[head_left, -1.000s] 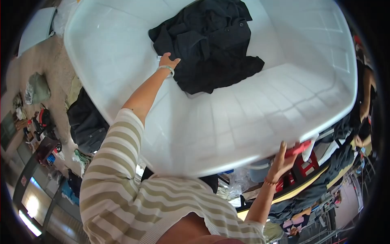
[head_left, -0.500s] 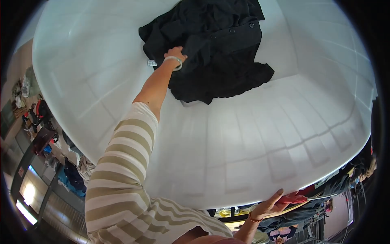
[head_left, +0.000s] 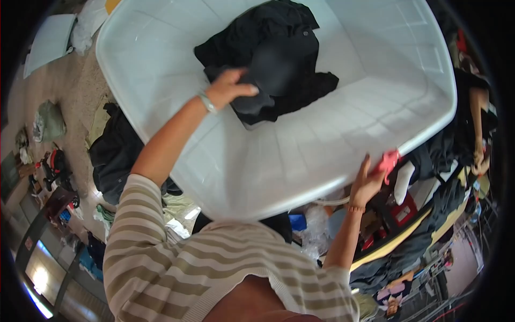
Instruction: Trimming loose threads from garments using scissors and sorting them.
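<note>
A large white plastic bin (head_left: 300,161) fills most of the view, with black clothing (head_left: 279,59) heaped at its bottom. My left hand (head_left: 228,88) reaches down inside and grips a dark piece of that clothing, lifting its edge; a bracelet sits on the wrist. My right hand (head_left: 367,180) rests on the bin's near rim at the right, holding a small red object (head_left: 387,160) against the rim.
A pile of dark garments (head_left: 112,155) lies on the floor left of the bin. White sheets (head_left: 51,37) lie at the upper left. More clothes and a red box (head_left: 402,209) crowd the lower right, where another person's arm (head_left: 477,129) shows.
My left hand has pulled back toward me with a dark garment in its grip. The view has drawn away, showing the bin's rim and the floor again.
</note>
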The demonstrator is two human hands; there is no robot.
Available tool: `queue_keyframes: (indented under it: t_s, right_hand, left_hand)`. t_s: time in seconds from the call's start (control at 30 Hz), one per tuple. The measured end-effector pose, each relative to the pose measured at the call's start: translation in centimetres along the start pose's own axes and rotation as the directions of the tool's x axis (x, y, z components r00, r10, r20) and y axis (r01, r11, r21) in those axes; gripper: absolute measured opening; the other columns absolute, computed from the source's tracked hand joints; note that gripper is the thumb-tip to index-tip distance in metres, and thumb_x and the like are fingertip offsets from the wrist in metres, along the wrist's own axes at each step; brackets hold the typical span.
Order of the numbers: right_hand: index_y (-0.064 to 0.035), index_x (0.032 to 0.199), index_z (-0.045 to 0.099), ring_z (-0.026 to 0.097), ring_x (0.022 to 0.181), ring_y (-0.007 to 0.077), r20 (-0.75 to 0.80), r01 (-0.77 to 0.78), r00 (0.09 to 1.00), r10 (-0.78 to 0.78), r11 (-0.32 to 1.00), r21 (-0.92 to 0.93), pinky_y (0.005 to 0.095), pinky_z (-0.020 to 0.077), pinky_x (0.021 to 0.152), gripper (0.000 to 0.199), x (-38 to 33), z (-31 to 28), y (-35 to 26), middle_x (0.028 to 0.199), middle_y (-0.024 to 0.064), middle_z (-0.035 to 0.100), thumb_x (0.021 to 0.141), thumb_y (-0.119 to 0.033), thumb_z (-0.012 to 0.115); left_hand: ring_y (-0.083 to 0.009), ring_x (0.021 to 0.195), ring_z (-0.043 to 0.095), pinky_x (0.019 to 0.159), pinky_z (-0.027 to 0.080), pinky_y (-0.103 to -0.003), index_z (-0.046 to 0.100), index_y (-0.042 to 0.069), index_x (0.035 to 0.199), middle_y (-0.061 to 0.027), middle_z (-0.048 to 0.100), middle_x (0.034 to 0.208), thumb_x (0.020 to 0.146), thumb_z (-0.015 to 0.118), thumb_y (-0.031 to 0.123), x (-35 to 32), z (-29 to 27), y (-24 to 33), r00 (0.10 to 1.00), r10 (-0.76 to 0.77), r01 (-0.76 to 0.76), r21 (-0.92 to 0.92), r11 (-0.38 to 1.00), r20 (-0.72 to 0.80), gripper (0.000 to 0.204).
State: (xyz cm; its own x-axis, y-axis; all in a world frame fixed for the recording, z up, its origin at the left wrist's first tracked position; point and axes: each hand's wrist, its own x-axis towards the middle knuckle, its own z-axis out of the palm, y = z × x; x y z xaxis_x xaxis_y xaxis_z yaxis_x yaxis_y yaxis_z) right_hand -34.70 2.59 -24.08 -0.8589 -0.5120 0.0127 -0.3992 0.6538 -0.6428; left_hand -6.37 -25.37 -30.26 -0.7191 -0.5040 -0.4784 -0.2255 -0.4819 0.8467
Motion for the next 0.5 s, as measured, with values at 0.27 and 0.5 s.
queue_keyframes:
  t_s: [0.27,0.5]
  right_hand:
    - [-0.0014,0.114,0.058,0.064,0.085,0.0380,0.065,0.190,0.982,-0.179,0.919,-0.344,0.0420,0.0506,0.075,0.055,-5.1,-2.9,-4.8,0.095,0.0210,0.066,0.078,-0.040,0.073]
    - [0.0041,0.092,0.057,0.050,0.056,0.0315,0.392,0.306,0.868,-0.304,0.950,0.059,0.0414,0.0436,0.058,0.047,-11.9,-0.6,-11.1,0.063,0.0176,0.053,0.076,-0.036,0.076]
  left_hand:
    - [-0.0313,0.119,0.052,0.103,0.040,-0.044,0.045,-0.005,0.130,-0.0207,0.052,0.129,0.085,0.050,0.004,-26.2,-5.0,10.5,0.809,0.508,-0.574,-0.208,0.792,-0.297,0.047]
    - [-0.0322,0.123,0.049,0.107,0.037,-0.047,0.043,-0.001,0.135,-0.0186,0.051,0.133,0.086,0.045,0.006,-45.2,-7.9,4.1,0.715,0.524,-0.689,-0.344,0.638,-0.462,0.049]
